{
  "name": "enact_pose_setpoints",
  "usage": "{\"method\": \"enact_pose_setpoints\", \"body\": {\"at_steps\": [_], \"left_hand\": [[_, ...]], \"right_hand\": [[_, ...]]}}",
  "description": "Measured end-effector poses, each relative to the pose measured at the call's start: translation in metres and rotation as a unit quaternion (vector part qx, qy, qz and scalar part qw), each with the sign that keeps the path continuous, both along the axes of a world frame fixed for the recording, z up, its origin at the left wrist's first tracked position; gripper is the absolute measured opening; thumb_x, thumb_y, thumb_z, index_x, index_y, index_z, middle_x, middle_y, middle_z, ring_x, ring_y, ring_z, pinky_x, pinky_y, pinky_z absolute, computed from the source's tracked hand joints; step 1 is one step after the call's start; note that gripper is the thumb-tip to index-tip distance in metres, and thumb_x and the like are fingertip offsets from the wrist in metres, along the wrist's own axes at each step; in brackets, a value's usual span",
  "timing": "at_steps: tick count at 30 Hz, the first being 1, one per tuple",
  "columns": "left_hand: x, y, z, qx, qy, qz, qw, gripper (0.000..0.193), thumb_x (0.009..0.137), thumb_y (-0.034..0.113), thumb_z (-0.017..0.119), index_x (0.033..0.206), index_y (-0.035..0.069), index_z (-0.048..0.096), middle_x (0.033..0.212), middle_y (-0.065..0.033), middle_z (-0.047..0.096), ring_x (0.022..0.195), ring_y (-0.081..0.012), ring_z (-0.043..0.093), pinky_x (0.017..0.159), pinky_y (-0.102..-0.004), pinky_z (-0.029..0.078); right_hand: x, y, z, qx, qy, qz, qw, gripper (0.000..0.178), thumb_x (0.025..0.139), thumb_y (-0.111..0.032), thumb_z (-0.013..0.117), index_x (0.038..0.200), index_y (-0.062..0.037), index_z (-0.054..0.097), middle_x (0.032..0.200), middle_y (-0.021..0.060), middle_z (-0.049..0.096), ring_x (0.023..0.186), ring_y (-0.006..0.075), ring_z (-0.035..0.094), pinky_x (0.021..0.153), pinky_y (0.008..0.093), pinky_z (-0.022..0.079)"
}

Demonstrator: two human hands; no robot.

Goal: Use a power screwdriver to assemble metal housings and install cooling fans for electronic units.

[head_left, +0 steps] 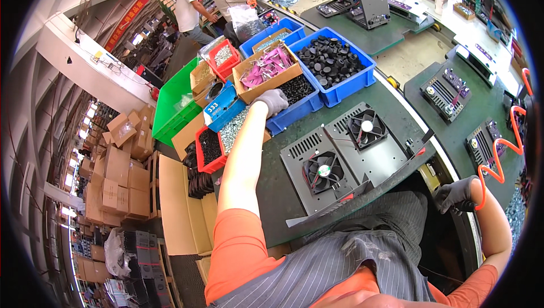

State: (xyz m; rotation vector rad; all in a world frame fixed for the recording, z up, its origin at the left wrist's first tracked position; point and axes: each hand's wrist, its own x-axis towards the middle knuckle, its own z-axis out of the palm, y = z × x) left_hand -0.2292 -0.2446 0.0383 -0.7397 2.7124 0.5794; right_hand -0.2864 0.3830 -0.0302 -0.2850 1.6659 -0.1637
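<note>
My left hand point(273, 103): by the blue bin point(297, 114) of black bits
My right hand point(455, 196): curled, by the orange hose point(501, 173)
Grip: I can't tell for either
Fans point(324, 171): on gray plates point(379, 158) on the bench point(269, 196)

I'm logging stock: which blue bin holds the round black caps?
The rightmost blue bin. Its round black caps set it apart: the middle bin, by the left hand, holds smaller black parts, and the back bin shows none.
</note>
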Motion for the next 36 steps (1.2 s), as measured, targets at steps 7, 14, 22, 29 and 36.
{"method": "enact_pose_setpoints", "body": {"at_steps": [7, 14, 22, 29, 36], "left_hand": [[-0.010, -0.012, -0.014, 0.328, 0.220, 0.224, 0.891, 0.015, 0.086, 0.007, 0.049, 0.086, 0.007, 0.064, 0.074, -0.0083, 0.063, 0.052, -0.0163, 0.058, 0.044, -0.0316, 0.049], [0.010, -0.012, -0.008, 0.701, 0.410, 0.326, 0.484, 0.017, 0.087, 0.016, 0.047, 0.089, 0.005, 0.060, 0.069, -0.0050, 0.053, 0.069, -0.0213, 0.057, 0.054, -0.0324, 0.054], [0.046, -0.003, -0.021, 0.818, 0.384, 0.280, 0.326, 0.019, 0.083, 0.008, 0.050, 0.095, 0.003, 0.064, 0.087, -0.0113, 0.061, 0.062, -0.0151, 0.053, 0.047, -0.0237, 0.045], [0.203, 0.049, -0.053, 0.840, 0.276, 0.275, 0.378, 0.021, 0.090, 0.011, 0.053, 0.107, 0.005, 0.065, 0.073, -0.0014, 0.050, 0.058, -0.0088, 0.049, 0.042, -0.0191, 0.041], [0.342, 0.160, -0.070, 0.793, 0.200, 0.395, 0.418, 0.045, 0.085, 0.005, 0.056, 0.130, 0.000, 0.055, 0.095, -0.0054, 0.058, 0.077, -0.0146, 0.054, 0.060, -0.0220, 0.047]], "right_hand": [[0.008, 0.000, 0.016, -0.020, -0.044, -0.163, 0.986, 0.052, 0.086, -0.010, 0.067, 0.135, -0.0106, 0.050, 0.109, 0.0088, 0.063, 0.081, 0.0202, 0.066, 0.069, 0.0336, 0.058], [0.033, 0.026, 0.066, -0.100, 0.035, -0.158, 0.982, 0.052, 0.080, -0.011, 0.071, 0.129, -0.0069, 0.058, 0.097, 0.0055, 0.067, 0.081, 0.0165, 0.065, 0.072, 0.0314, 0.055], [0.106, 0.043, 0.130, -0.125, 0.201, -0.040, 0.971, 0.064, 0.072, -0.022, 0.076, 0.131, -0.0089, 0.056, 0.105, 0.0158, 0.067, 0.096, 0.0293, 0.066, 0.088, 0.0373, 0.050], [0.161, 0.013, 0.073, -0.406, 0.128, -0.227, 0.876, 0.066, 0.076, -0.013, 0.072, 0.137, -0.0012, 0.049, 0.124, 0.0106, 0.059, 0.117, 0.0194, 0.054, 0.103, 0.0335, 0.040], [0.168, -0.031, 0.002, -0.457, 0.062, -0.361, 0.811, 0.082, 0.067, -0.012, 0.073, 0.142, 0.0023, 0.041, 0.124, 0.0118, 0.058, 0.112, 0.0204, 0.056, 0.099, 0.0326, 0.043]]}}
